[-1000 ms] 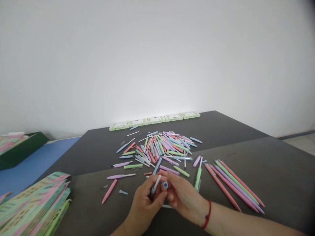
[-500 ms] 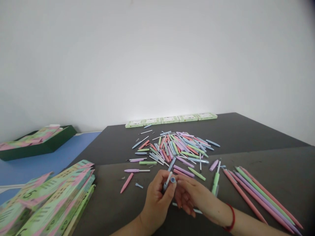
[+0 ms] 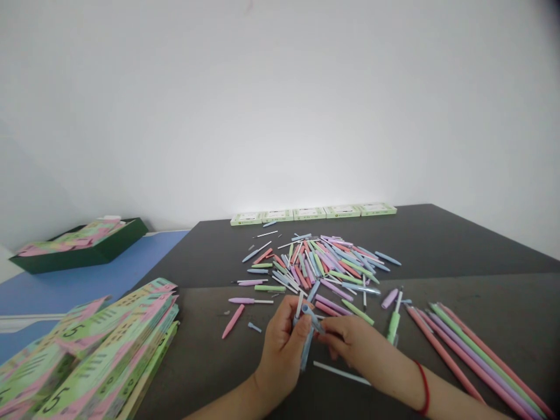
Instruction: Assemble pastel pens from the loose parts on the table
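Note:
My left hand (image 3: 284, 335) is closed around blue pen parts (image 3: 306, 344), with a white stick poking up between thumb and fingers. Just to its right, my right hand (image 3: 345, 338) pinches a small blue piece (image 3: 315, 324) against the top of those parts. Beyond both hands spreads a pile of pink, green, purple and blue pen parts (image 3: 324, 259). A white stick (image 3: 341, 373) lies on the dark table below my right hand. A pink pen part (image 3: 233, 321) and a small blue piece (image 3: 254, 327) lie left of my left hand.
Stacked printed packets (image 3: 100, 350) cover the near left. A green tray (image 3: 100, 251) with packets stands on a blue surface (image 3: 161, 248) at the far left. Flat boxes (image 3: 308, 214) line the dark table's (image 3: 210, 245) back edge. Long coloured sticks (image 3: 485, 350) lie at right.
My right hand now grips a small blue piece at the held parts; its fingers were looser before. The blue parts in my left hand show more below the fingers. The view has shifted slightly left.

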The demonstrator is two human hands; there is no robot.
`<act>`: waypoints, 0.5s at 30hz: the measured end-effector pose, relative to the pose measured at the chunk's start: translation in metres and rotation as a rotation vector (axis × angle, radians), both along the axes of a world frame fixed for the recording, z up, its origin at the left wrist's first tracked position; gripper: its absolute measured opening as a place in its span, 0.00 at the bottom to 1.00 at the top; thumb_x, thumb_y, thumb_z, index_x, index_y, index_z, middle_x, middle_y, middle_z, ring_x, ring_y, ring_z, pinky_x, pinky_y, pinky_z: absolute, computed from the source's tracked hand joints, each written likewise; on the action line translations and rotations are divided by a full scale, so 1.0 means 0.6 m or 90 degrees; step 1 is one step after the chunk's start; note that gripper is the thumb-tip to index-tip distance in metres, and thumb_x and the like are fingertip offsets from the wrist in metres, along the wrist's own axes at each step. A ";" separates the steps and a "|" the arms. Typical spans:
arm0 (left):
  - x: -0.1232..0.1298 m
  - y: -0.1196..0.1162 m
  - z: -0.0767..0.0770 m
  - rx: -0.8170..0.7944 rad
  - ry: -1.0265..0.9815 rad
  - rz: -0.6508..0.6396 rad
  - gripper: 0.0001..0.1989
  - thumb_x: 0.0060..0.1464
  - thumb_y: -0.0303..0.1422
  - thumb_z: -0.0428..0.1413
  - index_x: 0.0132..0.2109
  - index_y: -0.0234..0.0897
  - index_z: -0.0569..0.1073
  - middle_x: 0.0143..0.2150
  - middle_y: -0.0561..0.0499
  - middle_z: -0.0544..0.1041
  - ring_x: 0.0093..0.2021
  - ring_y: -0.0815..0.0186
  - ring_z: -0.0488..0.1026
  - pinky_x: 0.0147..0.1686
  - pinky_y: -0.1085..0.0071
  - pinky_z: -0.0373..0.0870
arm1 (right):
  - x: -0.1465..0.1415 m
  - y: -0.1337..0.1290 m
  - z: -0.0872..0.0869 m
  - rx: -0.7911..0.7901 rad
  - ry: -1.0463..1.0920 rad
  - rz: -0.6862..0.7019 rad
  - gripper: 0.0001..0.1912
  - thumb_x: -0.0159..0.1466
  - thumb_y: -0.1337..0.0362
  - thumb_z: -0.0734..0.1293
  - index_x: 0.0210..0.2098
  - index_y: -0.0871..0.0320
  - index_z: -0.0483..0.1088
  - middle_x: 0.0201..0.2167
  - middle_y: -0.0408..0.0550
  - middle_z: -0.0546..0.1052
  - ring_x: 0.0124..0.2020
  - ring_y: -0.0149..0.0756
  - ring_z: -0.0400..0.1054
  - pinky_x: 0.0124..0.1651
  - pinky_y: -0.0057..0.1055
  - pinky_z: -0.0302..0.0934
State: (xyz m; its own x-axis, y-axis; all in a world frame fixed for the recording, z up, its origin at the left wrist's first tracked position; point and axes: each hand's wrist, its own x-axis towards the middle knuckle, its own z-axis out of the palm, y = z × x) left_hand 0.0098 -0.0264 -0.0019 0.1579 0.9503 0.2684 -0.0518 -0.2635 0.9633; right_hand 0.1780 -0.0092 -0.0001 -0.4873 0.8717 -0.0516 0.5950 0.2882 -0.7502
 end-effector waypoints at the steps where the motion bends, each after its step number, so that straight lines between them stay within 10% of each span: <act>1: 0.000 0.001 -0.002 -0.004 -0.002 -0.001 0.09 0.60 0.39 0.50 0.39 0.38 0.66 0.28 0.56 0.63 0.25 0.71 0.58 0.29 0.75 0.60 | 0.007 0.006 0.006 0.022 -0.021 0.003 0.09 0.61 0.66 0.61 0.26 0.57 0.71 0.19 0.43 0.72 0.20 0.30 0.63 0.25 0.25 0.52; 4: 0.002 0.003 -0.006 -0.013 -0.010 -0.015 0.10 0.60 0.40 0.50 0.38 0.37 0.66 0.27 0.55 0.62 0.26 0.70 0.57 0.29 0.75 0.60 | 0.023 0.034 0.037 0.080 -0.035 -0.018 0.10 0.60 0.68 0.62 0.38 0.56 0.73 0.24 0.44 0.75 0.24 0.33 0.65 0.29 0.27 0.52; 10: 0.003 -0.019 0.007 -0.012 -0.037 -0.011 0.10 0.57 0.39 0.53 0.37 0.37 0.69 0.29 0.52 0.65 0.29 0.67 0.59 0.31 0.73 0.62 | -0.053 0.105 0.109 0.071 -0.015 0.110 0.02 0.56 0.66 0.67 0.29 0.56 0.73 0.22 0.40 0.73 0.25 0.30 0.62 0.30 0.26 0.53; 15: 0.006 -0.064 0.046 0.039 -0.002 0.023 0.12 0.52 0.43 0.56 0.34 0.39 0.74 0.25 0.52 0.66 0.23 0.68 0.58 0.24 0.72 0.58 | -0.177 0.133 0.090 0.084 -0.079 0.217 0.13 0.42 0.60 0.77 0.22 0.57 0.71 0.19 0.39 0.72 0.24 0.32 0.64 0.28 0.26 0.55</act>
State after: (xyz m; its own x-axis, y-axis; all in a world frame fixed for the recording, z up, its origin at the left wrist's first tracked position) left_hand 0.0136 -0.0647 0.0260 0.1225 0.9371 0.3268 -0.0438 -0.3238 0.9451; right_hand 0.0716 0.0705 0.0540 -0.7477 0.6634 -0.0275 0.5326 0.5745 -0.6216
